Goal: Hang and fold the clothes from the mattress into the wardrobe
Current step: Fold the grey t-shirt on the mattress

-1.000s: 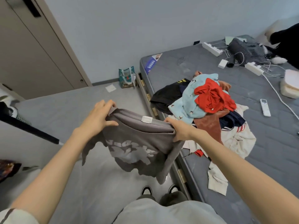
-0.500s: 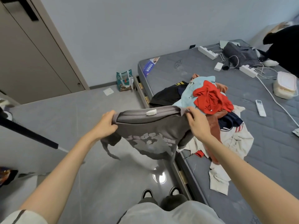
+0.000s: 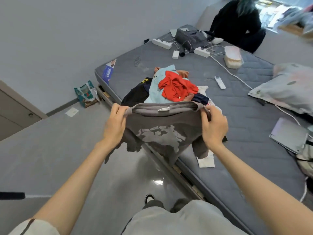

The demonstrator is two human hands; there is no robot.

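A grey sweatshirt (image 3: 162, 131) with a pale cracked print hangs stretched between my hands, over the mattress's near edge. My left hand (image 3: 115, 126) grips its left shoulder and my right hand (image 3: 214, 128) grips its right shoulder; a white label shows at the collar. Behind it a pile of clothes (image 3: 171, 87) lies on the grey mattress (image 3: 237, 106): a red top, a light blue piece, black and navy garments, a white one underneath. The wardrobe (image 3: 11, 109) shows only as a brown door at the far left.
A person in black (image 3: 237, 22) sits at the mattress's far end. Power strips with cables (image 3: 199, 51), a remote (image 3: 220, 82), a lidded box (image 3: 232, 56), a pillow (image 3: 286, 89) and a laptop (image 3: 288, 134) lie on the mattress. A bag (image 3: 86, 94) stands on the floor by the wall.
The view has swung right and up toward the mattress. My hands have carried the grey sweatshirt over the mattress edge and pulled its shoulders wider apart.
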